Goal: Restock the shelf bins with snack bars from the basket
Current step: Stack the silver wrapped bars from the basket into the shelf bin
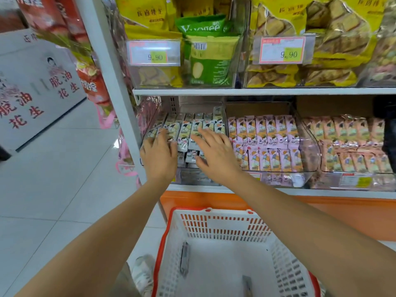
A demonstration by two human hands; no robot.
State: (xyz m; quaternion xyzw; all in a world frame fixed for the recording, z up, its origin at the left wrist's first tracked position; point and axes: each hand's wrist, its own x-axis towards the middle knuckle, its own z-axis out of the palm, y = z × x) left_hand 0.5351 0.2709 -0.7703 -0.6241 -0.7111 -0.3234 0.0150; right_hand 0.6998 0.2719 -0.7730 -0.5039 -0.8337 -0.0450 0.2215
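Head view: two flat hands on white snack bars in a shelf bin, basket below

Head camera looks down past both bare forearms at a white metal store shelf. On the lower level, the leftmost clear plastic bin holds rows of white-wrapped snack bars with cartoon print, standing on end and packed side by side. The left hand lies palm down on the bars at the bin's left side, fingers straight and slightly spread, gripping nothing. The right hand lies just beside it on the bars toward the bin's right side, also flat with fingers fanned wide and holding nothing. A narrow strip of bars shows between the two hands.

To the right, a second clear bin holds pink-wrapped bars, and a third holds peach-wrapped bars.

Below the arms, on the pale tiled floor, sits a white slotted plastic basket with a red rim. Two grey-looking bars remain inside: one near the left wall, another near the bottom edge; both are blurred.

On the upper level, clear bins hold yellow snack bags and a green bag, with a price tag reading 9.90.
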